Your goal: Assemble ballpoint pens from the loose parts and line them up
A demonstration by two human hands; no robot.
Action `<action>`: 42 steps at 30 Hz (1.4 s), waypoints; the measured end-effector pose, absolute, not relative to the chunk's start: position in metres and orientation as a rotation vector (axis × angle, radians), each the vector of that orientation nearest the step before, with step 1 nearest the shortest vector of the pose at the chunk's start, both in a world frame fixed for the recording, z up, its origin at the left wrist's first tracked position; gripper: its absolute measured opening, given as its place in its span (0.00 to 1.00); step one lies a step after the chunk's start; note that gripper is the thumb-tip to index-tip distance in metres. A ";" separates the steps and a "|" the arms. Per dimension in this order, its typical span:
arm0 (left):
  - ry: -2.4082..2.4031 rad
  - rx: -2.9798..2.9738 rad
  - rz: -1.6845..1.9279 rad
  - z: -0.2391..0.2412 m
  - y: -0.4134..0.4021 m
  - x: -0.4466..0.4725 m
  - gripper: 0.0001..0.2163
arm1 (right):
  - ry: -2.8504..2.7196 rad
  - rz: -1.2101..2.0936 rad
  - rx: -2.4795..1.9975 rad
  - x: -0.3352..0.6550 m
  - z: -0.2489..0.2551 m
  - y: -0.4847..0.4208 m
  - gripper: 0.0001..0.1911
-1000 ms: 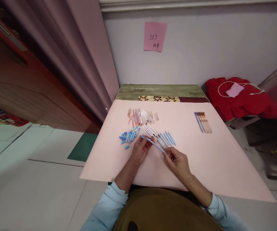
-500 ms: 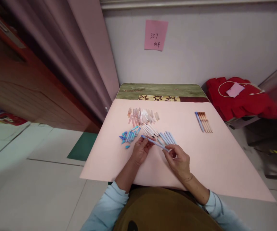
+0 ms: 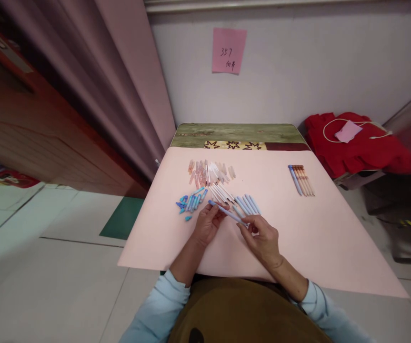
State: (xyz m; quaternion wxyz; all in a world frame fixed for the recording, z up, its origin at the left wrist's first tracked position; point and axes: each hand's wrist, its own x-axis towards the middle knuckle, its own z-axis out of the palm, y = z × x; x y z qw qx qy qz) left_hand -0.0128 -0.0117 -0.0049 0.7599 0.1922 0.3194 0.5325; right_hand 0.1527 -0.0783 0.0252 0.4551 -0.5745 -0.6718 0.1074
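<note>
A light blue pen [image 3: 228,213] is held slantwise between my two hands, above the near middle of the pink-covered table. My left hand [image 3: 208,223] pinches its darker blue upper end. The fingers of my right hand [image 3: 261,234] close on its lower end. Just beyond the hands lie pale blue pen barrels [image 3: 248,204] side by side, and white refills with dark tips [image 3: 222,194]. Left of them are patterned blue barrel pieces [image 3: 193,202] and small blue caps [image 3: 181,204].
Pinkish-brown and clear pen parts [image 3: 200,172] lie farther back. At the right sits a row of pens [image 3: 301,181], one blue and several brown-topped. A red cloth [image 3: 355,152] with a white cable is beside the table. The wall bears a pink note [image 3: 228,50].
My right hand has shifted slightly left along with the pen's lower end. Both hands keep their hold, and the view has moved a little.
</note>
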 end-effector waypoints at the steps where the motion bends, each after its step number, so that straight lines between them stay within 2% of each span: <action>1: 0.693 0.421 1.156 -0.005 -0.012 -0.013 0.11 | -1.659 0.269 -1.438 0.153 0.026 -0.078 0.05; 12: 0.699 0.443 1.132 -0.004 -0.012 -0.013 0.11 | -1.723 0.295 -1.684 0.155 0.022 -0.080 0.21; 16: 0.695 0.451 1.133 -0.004 -0.012 -0.012 0.12 | -1.600 0.585 -1.716 0.153 0.027 -0.078 0.25; 22: 0.702 0.457 1.145 -0.005 -0.012 -0.012 0.13 | -1.160 1.239 -1.580 0.144 0.025 -0.075 0.29; 27: 0.725 0.489 1.149 -0.002 -0.013 -0.011 0.13 | -0.933 1.475 -1.488 0.139 0.020 -0.075 0.30; 30: 0.732 0.500 1.189 -0.003 -0.014 -0.010 0.11 | -0.991 1.456 -1.465 0.140 0.020 -0.076 0.27; 36: 0.740 0.494 1.205 -0.007 -0.013 -0.011 0.12 | -1.126 1.130 -1.491 0.142 0.014 -0.078 0.19; 42: 0.713 0.448 1.139 -0.001 -0.013 -0.015 0.11 | -1.093 1.193 -1.486 0.140 0.021 -0.078 0.17</action>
